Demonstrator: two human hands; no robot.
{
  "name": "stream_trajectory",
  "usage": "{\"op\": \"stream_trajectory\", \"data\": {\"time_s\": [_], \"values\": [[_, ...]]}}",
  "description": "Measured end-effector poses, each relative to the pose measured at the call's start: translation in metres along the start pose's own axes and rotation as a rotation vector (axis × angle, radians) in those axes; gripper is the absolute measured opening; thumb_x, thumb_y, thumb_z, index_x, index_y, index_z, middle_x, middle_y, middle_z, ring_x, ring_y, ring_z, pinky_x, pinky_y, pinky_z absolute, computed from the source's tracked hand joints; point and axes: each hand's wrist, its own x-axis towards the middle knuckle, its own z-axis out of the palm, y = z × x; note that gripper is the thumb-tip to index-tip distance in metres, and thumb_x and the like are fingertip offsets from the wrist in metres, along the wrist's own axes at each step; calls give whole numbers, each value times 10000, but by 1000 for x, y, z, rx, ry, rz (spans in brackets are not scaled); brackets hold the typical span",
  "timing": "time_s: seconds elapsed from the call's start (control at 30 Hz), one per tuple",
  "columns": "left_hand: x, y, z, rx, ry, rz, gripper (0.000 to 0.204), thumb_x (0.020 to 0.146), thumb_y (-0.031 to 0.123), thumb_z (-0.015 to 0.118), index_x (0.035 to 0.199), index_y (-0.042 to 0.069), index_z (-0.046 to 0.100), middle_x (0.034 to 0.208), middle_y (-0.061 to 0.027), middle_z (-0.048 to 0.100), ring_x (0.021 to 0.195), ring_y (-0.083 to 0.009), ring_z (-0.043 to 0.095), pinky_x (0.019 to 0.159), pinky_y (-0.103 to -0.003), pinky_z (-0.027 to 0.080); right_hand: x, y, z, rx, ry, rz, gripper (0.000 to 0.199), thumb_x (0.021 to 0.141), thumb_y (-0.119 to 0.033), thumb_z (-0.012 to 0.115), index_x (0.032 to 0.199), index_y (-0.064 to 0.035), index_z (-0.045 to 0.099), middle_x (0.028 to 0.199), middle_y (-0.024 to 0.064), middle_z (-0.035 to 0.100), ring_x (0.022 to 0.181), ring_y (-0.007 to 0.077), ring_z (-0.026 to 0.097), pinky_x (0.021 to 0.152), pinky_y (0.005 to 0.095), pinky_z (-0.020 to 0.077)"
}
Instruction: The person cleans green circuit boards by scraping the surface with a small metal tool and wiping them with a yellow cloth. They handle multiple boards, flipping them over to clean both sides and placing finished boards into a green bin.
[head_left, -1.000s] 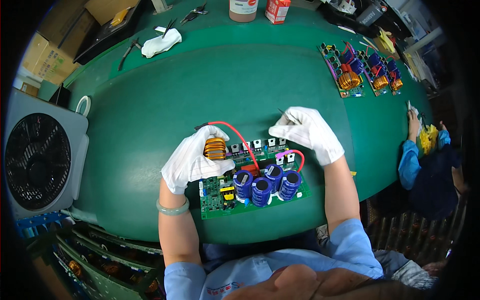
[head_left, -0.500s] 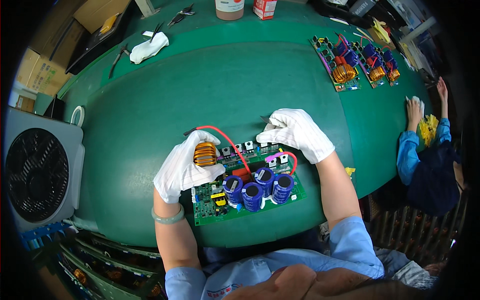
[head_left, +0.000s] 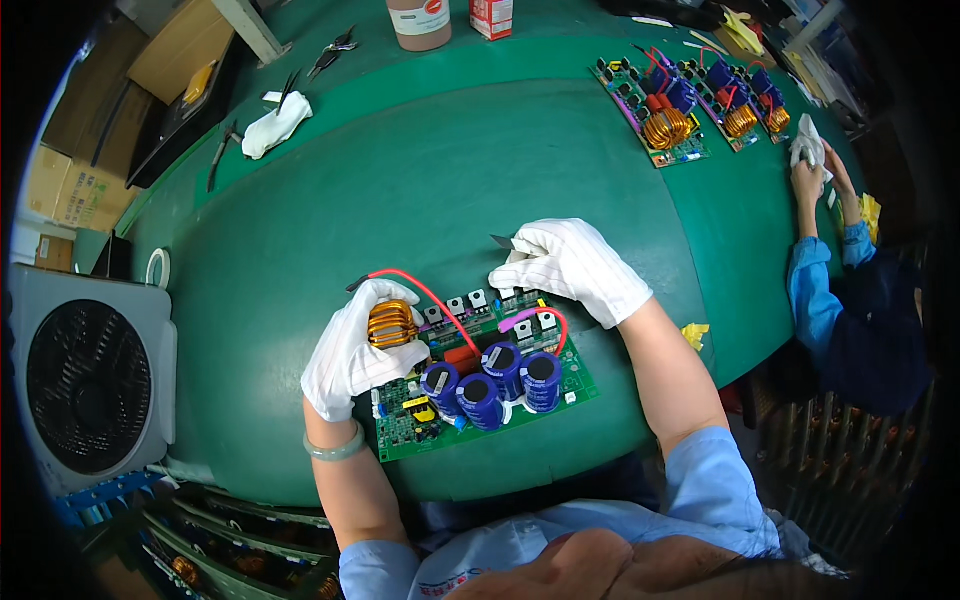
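A green circuit board (head_left: 400,440) lies before me on the mat, bearing several blue capacitors (head_left: 480,400) and a row of upright transistors along its far side. My left hand (head_left: 345,350), in a white striped glove, is closed around a copper-wound toroid coil (head_left: 392,324) at the board's left end. Over the board's far right edge, my gloved right hand (head_left: 575,270) is pinched closed on a thin dark pointed tool (head_left: 503,242); only its tip shows. A red wire (head_left: 420,288) with a black end arches up beside my left hand; another red wire (head_left: 564,330) has a purple sleeve.
Several finished-looking boards with coils (head_left: 668,128) stand at the far right, near a co-worker's hands (head_left: 808,185) holding a white cloth. Pliers (head_left: 222,158), a white glove (head_left: 277,126), cutters (head_left: 332,52) and a bottle (head_left: 420,22) lie farther off. A fan (head_left: 85,370) stands left.
The whole view has shifted slightly; both my hands keep their grips around the board. The co-worker's hands have come together on a white cloth.
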Motion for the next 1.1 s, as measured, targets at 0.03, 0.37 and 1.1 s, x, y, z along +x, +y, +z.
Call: {"op": "stream_trajectory", "data": {"time_s": [0.03,0.37,1.1], "values": [[0,0,0,-18,-2,-7,514,650,65,799,1096,38,544,878,-105,680,802,-229,691,756,-350,560,-2,3,0,104,-7,18,429,801,-392,802,740,-16,606,685,78,597,636,168,550,600,327,447],[-1,2,2,-50,1,-52,499,653,64,797,1082,40,542,896,-115,693,800,-232,698,758,-351,564,-18,-24,-35,275,-71,267,302,806,-282,819,808,-14,679,741,40,665,693,84,560,653,279,474],[0,4,3,-366,-37,-192,446,752,66,689,1158,14,511,983,-108,629,889,-191,617,818,-320,525,-18,-23,-6,-10,-84,-137,451,779,-501,725,796,-59,635,747,146,630,720,381,616,622,461,459]]}}
